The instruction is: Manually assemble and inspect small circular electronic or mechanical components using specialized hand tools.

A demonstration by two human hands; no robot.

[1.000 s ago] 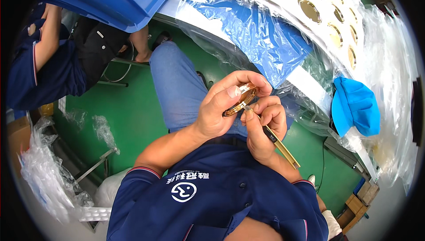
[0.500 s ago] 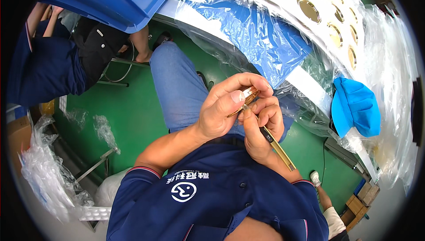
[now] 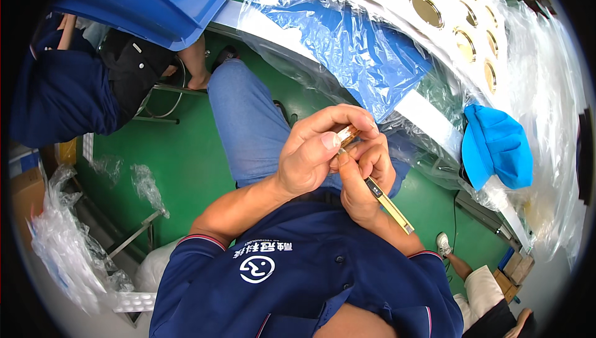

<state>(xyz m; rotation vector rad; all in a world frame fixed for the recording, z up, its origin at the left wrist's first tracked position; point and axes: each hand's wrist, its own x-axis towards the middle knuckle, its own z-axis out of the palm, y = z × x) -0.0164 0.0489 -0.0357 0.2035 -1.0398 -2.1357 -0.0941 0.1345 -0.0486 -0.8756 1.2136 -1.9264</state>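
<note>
Above my lap, my left hand (image 3: 310, 155) pinches a small shiny copper-gold disc (image 3: 348, 134) between thumb and fingers, tilted nearly edge-on. Close against it, my right hand (image 3: 367, 173) grips a yellow and black utility knife (image 3: 391, 206), its handle slanting down to the right. The tip end of the knife meets the disc's rim; fingers partly hide the contact, and I cannot make out the blade clearly. More round gold discs (image 3: 427, 11) sit in a white tray (image 3: 406, 27) on the table ahead to the right.
Crinkled clear plastic over blue film (image 3: 372, 52) covers the table edge. A bright blue cap (image 3: 496, 147) lies at its right. A large blue bin (image 3: 155, 3) overhangs at upper left, near a seated person (image 3: 68, 93). Plastic wrap (image 3: 68, 245) hangs at left; another person's leg (image 3: 459, 266) is lower right.
Both hands stay together, with the disc tipped slightly and the knife shifted a little. At lower right, more of another person has come into view. The whole view has shifted slightly.
</note>
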